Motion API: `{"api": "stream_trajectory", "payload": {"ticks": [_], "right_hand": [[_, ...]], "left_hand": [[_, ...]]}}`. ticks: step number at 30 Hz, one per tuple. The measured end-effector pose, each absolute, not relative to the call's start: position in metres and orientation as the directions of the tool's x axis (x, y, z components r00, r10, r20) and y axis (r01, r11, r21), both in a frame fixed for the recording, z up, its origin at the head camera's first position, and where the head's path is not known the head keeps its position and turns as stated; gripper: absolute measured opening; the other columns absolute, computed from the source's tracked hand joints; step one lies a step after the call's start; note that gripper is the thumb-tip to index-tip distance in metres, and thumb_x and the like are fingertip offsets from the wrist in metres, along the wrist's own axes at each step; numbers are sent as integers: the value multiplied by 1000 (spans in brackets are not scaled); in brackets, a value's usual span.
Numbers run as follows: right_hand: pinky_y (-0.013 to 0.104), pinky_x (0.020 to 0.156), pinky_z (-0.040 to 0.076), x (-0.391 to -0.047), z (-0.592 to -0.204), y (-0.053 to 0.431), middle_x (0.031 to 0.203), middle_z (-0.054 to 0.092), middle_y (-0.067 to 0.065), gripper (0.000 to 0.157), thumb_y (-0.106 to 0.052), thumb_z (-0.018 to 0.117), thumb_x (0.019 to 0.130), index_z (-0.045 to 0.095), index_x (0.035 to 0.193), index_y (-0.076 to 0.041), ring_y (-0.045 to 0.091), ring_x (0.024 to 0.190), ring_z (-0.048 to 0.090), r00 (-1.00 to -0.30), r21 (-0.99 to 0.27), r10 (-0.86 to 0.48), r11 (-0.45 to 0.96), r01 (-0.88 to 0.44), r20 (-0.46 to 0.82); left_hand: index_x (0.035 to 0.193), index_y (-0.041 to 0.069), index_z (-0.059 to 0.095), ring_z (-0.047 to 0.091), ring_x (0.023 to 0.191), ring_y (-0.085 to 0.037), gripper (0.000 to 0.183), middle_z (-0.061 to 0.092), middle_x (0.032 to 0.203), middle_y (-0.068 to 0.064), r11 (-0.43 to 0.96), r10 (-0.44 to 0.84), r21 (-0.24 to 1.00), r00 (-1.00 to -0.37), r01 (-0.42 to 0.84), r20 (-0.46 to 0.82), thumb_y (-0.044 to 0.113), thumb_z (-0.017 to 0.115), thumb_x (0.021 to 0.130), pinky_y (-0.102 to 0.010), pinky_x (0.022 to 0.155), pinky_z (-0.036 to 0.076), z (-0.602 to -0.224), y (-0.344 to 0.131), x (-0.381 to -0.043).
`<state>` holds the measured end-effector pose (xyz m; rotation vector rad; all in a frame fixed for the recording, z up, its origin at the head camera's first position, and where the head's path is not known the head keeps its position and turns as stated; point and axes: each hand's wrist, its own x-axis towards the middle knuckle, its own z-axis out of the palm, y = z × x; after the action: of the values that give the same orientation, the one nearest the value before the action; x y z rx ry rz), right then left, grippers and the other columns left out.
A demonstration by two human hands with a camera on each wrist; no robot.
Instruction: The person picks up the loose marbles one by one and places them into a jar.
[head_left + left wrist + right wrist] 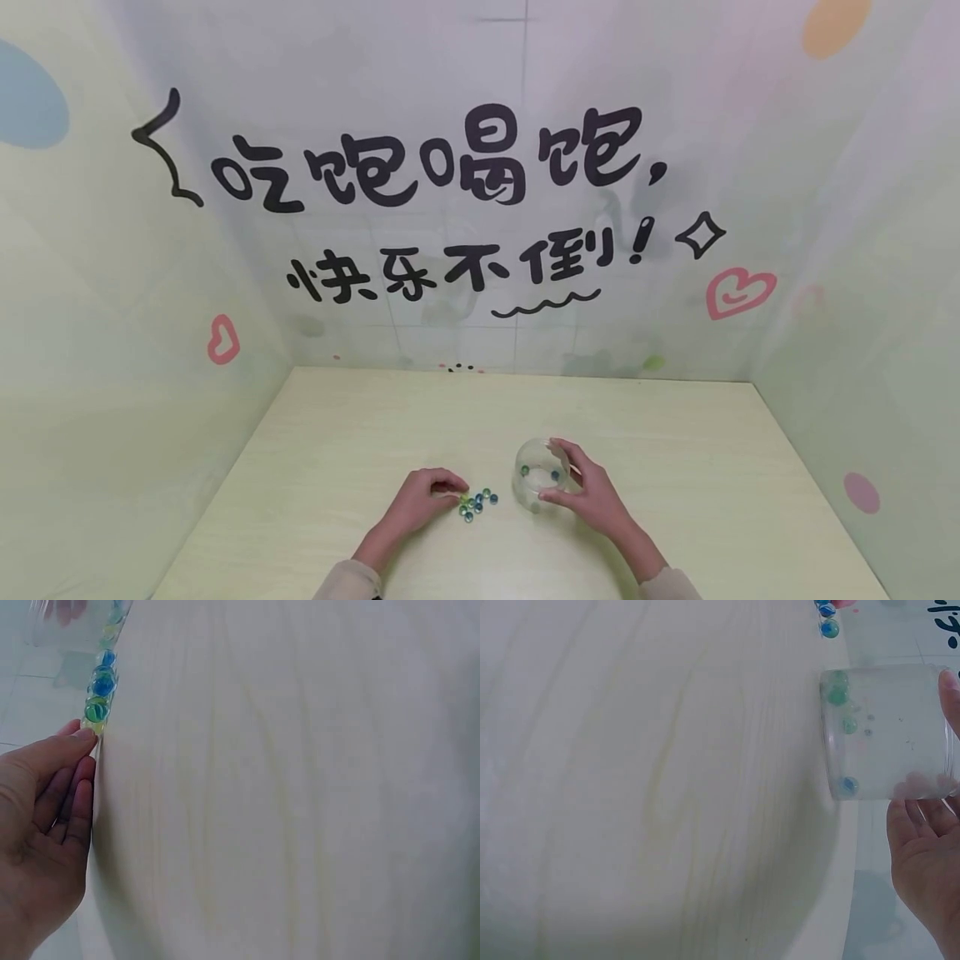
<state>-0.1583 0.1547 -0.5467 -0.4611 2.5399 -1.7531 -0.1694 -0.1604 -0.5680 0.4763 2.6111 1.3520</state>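
Observation:
My left hand point(420, 498) pinches a yellow-green glass marble point(91, 727) between thumb and forefinger, at the near-left edge of a small cluster of marbles. Several blue and green marbles point(478, 507) lie loose on the table there. To their right stands a clear, round, straight-sided cup point(892, 727), upright on the tabletop. My right hand point(598, 497) holds the cup from its right side, thumb in front and fingers behind, near the rim. A few marbles sit at the cup's bottom, among them a blue one point(848, 786) and a green one point(838, 694).
The pale wood-grain table point(337, 433) meets a printed backdrop point(420, 342) with dark lettering behind it. Light side panels point(97, 400) stand along its left and right edges. A narrow gap of tabletop separates the loose marbles from the cup.

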Motion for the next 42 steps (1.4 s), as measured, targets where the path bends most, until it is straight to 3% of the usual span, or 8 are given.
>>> {"api": "stream_trajectory", "payload": {"ticks": [12,18,29,42], "right_hand": [[48,110,43,-158,-549,155,147,53,17,76,-22,84,80,46,144,-9,39,140,45,-952,-912,-259,329,-246,164],[48,110,43,-158,-549,156,147,52,17,76,-21,83,80,46,145,-8,40,139,45,-951,-911,-258,327,-252,170],[49,109,43,-158,-550,156,147,53,17,75,-21,83,80,46,144,-9,40,139,46,-950,-914,-261,317,-253,173],[49,109,43,-159,-550,157,149,50,18,75,-22,83,81,46,145,-9,40,141,43,-950,-914,-263,321,-248,165]], "left_hand": [[99,15,76,70,94,-18,15,76,100,-1,553,355,804,-935,219,10,9,75,85,-19,83,56,-565,-160,-168],[95,17,76,69,91,-11,12,76,98,1,551,359,802,-933,231,22,10,75,86,-19,81,55,-566,-159,-168],[93,13,73,67,85,-7,9,74,93,-1,552,316,810,-949,200,19,15,76,85,-19,79,56,-567,-156,-167],[95,9,72,65,80,-3,9,73,91,-3,524,260,833,-965,179,44,6,74,86,-17,75,56,-568,-153,-167]]}}
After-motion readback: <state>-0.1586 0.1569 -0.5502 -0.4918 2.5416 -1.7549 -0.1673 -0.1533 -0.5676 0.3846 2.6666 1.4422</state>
